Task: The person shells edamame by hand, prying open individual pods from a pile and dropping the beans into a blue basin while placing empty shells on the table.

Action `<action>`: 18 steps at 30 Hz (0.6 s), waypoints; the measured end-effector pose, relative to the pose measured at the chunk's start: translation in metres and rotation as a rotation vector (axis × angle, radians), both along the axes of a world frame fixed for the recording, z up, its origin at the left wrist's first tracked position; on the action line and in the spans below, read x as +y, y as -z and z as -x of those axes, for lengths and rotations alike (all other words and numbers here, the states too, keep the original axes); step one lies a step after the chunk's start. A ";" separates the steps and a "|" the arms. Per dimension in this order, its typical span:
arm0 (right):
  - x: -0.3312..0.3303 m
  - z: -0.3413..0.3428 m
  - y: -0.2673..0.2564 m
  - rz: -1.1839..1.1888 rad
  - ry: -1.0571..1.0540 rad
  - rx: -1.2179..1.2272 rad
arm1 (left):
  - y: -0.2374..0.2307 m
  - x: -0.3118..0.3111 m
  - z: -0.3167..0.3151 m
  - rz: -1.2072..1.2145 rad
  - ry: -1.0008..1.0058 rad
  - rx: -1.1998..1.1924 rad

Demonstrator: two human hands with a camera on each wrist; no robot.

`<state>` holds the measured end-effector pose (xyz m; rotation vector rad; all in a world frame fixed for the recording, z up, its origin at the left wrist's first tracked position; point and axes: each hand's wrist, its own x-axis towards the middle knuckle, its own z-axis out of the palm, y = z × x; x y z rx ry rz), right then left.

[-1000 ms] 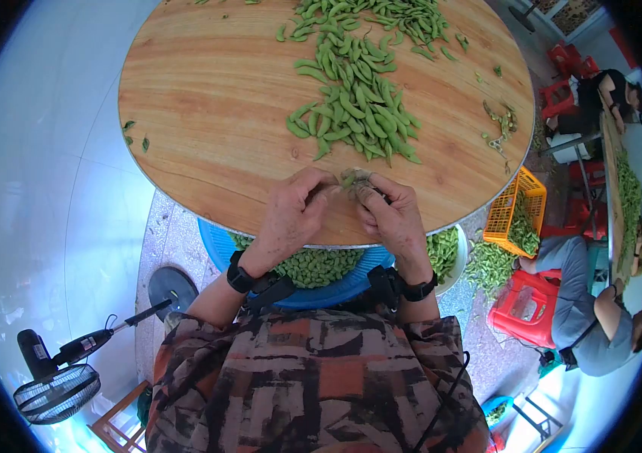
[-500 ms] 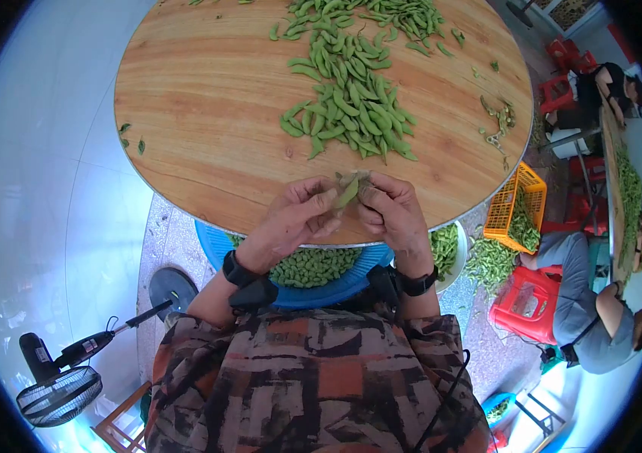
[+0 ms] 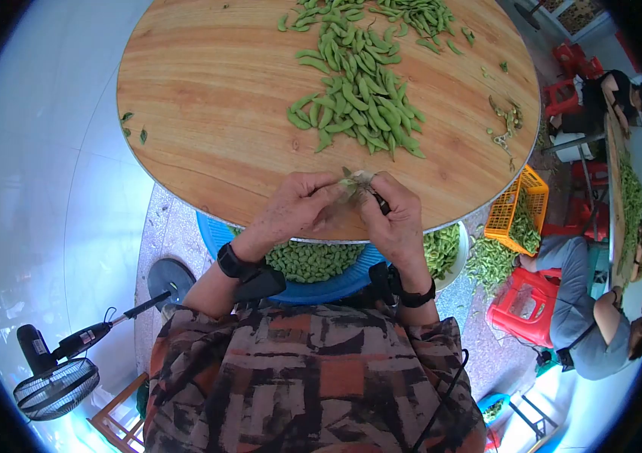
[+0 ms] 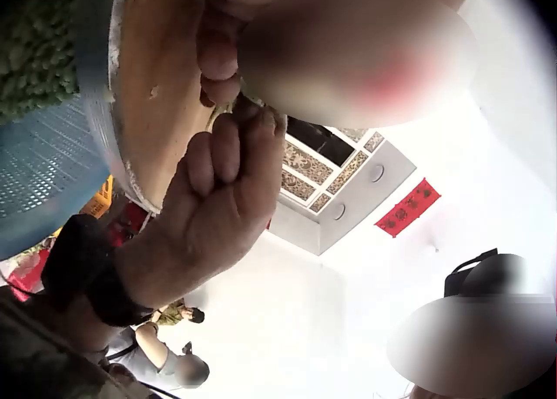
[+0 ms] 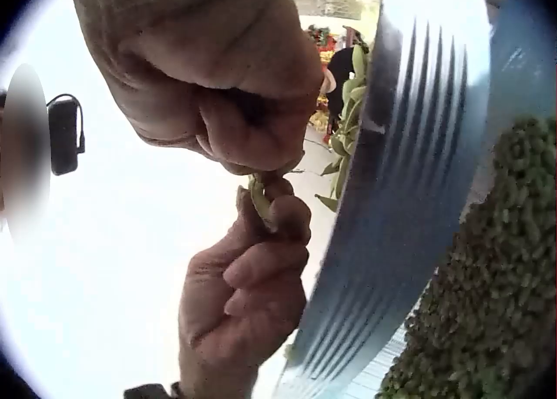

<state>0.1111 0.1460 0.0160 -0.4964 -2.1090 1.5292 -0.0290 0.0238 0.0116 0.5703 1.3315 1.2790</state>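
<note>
The green pod [image 5: 260,201] was above the round table's [image 3: 200,90] near edge, pinched by the curled fingers of both the left hand [image 3: 291,208] and right hand [image 3: 396,223]; heaped pods [image 3: 370,109] lay farther across the table, a blue basin [image 3: 313,292] below its near edge.

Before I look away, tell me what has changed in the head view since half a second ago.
The edamame pod, seen lengthwise between the left hand and right hand half a second ago, is now mostly hidden among their fingers. A small dark object now shows beside the right thumb. Both hands remain at the pod; no release is visible. The edamame pile and orange crate stayed put.
</note>
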 end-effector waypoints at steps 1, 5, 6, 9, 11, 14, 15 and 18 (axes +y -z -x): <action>-0.004 0.002 -0.004 -0.118 0.043 -0.012 | -0.003 0.002 -0.003 -0.046 -0.033 0.047; -0.016 0.008 -0.002 -0.362 0.164 0.004 | -0.001 0.005 -0.006 -0.075 -0.039 0.182; -0.019 0.009 -0.003 -0.362 0.161 0.002 | 0.002 0.005 -0.008 -0.073 -0.041 0.180; -0.021 0.011 -0.004 -0.365 0.168 0.023 | 0.007 0.005 -0.014 -0.024 -0.150 0.191; -0.017 0.010 -0.004 -0.286 0.167 0.006 | 0.008 0.004 -0.016 -0.047 -0.162 0.067; -0.009 0.007 -0.002 -0.190 0.167 0.018 | -0.007 0.005 -0.023 0.048 -0.271 -0.116; -0.007 0.007 0.000 -0.189 0.167 0.018 | -0.002 0.005 -0.022 0.049 -0.270 -0.116; -0.005 0.005 0.003 -0.175 0.160 0.015 | 0.019 0.004 -0.016 -0.087 -0.196 -0.269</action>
